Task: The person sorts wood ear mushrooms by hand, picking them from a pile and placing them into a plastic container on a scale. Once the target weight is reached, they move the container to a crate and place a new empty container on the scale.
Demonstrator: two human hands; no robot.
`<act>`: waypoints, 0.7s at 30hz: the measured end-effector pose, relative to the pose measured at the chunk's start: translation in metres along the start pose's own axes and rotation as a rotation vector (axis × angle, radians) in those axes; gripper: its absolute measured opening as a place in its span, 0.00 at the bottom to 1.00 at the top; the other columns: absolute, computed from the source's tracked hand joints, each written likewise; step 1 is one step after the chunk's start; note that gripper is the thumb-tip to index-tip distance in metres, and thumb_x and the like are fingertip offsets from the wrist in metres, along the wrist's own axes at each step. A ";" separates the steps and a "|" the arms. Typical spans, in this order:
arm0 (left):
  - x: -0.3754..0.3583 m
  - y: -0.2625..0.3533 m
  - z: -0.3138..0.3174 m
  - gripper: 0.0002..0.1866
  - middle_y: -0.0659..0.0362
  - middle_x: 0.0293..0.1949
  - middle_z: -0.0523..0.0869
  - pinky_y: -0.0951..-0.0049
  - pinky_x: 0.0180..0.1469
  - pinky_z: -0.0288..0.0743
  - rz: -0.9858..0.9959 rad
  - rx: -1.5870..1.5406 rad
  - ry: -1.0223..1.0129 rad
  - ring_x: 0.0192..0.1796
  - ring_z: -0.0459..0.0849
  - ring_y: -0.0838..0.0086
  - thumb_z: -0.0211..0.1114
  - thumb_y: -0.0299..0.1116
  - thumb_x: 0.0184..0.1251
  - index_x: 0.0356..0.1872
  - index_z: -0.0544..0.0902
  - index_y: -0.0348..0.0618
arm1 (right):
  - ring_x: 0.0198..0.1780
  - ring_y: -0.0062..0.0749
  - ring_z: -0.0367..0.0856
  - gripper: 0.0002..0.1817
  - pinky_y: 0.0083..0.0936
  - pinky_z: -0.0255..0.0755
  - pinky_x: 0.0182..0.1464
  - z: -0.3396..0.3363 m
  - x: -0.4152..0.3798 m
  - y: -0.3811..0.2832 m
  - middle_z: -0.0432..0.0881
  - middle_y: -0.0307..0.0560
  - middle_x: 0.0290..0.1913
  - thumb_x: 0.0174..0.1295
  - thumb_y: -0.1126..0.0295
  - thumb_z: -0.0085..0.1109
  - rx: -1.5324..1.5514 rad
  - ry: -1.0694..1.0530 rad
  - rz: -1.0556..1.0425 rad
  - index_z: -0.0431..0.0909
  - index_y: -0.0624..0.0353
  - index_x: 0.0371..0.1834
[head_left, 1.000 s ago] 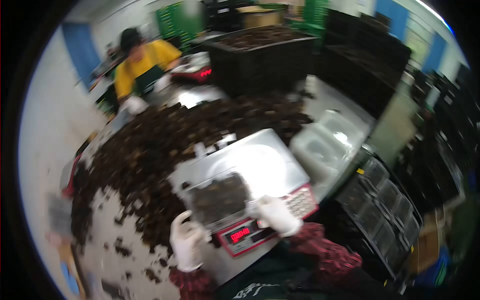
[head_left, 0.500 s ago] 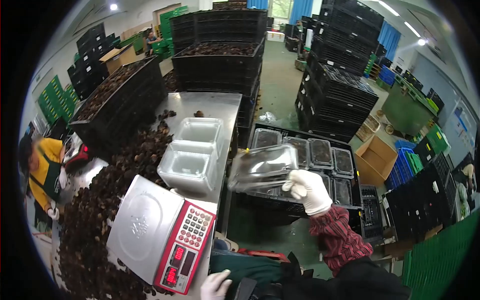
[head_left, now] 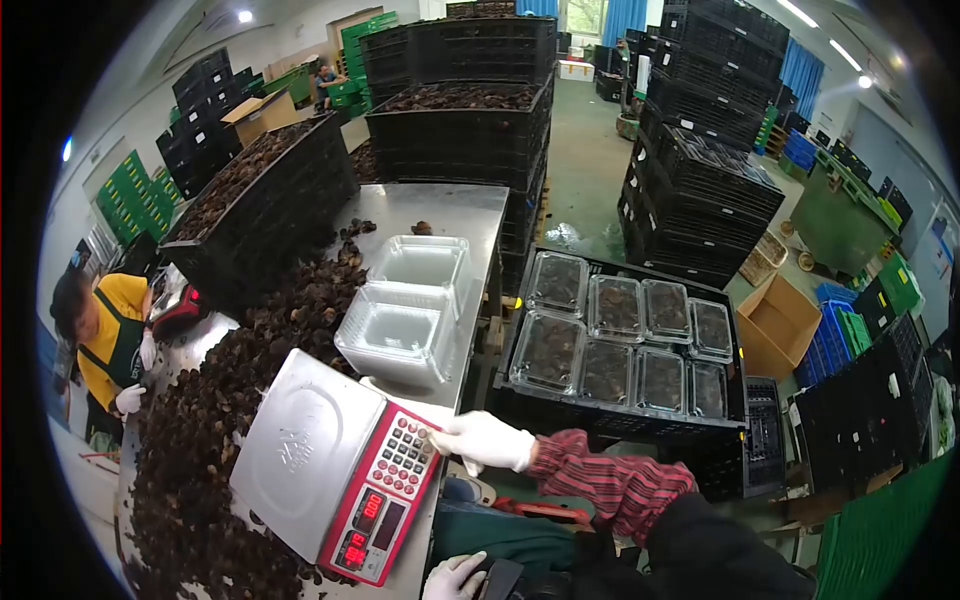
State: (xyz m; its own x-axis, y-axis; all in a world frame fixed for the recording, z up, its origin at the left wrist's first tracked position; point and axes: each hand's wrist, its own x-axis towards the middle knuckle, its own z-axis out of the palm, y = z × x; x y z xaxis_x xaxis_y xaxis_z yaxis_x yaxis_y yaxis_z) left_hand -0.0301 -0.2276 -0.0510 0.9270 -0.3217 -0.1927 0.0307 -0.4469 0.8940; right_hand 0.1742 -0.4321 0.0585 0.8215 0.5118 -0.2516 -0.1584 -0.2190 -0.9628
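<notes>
My right hand (head_left: 485, 443), in a white glove, reaches left with its fingertips at the keypad edge of a red scale (head_left: 350, 535). The fingers hold nothing. The scale's metal pan (head_left: 305, 440) is bare, and red digits glow on its display. Low in the view, my left hand (head_left: 455, 578) rests near my lap beside a dark object, fingers loosely apart and partly cut off. Clear plastic tubs (head_left: 395, 330) stand nested behind the scale. Right of the table, a black crate (head_left: 560, 410) holds several lidded clear boxes (head_left: 548, 352) of dark brown pieces.
Dark brown, mushroom-like pieces (head_left: 210, 440) are heaped across the metal table (head_left: 460, 205). Large black crates (head_left: 460, 130) stand behind it, and more crates (head_left: 700, 200) are stacked rightward. A person in yellow (head_left: 120, 310) works at the left. A cardboard box (head_left: 778, 325) lies right.
My right hand has let go of the clear lidded box, which now lies in the crate's near left part, and has moved left to the scale's keypad. The view has shifted slightly.
</notes>
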 end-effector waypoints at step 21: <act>-0.027 0.004 -0.030 0.15 0.55 0.44 0.83 0.63 0.53 0.73 0.094 0.121 0.222 0.48 0.80 0.61 0.57 0.34 0.69 0.55 0.80 0.47 | 0.32 0.61 0.79 0.17 0.47 0.73 0.37 -0.039 0.189 0.005 0.78 0.63 0.24 0.46 0.59 0.62 -1.126 0.383 -0.435 0.77 0.65 0.21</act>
State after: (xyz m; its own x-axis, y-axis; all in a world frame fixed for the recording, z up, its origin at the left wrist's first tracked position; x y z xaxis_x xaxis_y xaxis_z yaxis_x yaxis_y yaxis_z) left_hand -0.0436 -0.1959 -0.0301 0.9833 -0.1818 -0.0063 -0.0915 -0.5243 0.8466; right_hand 0.3500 -0.3690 0.0101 0.8233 0.4882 0.2895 0.5619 -0.7732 -0.2941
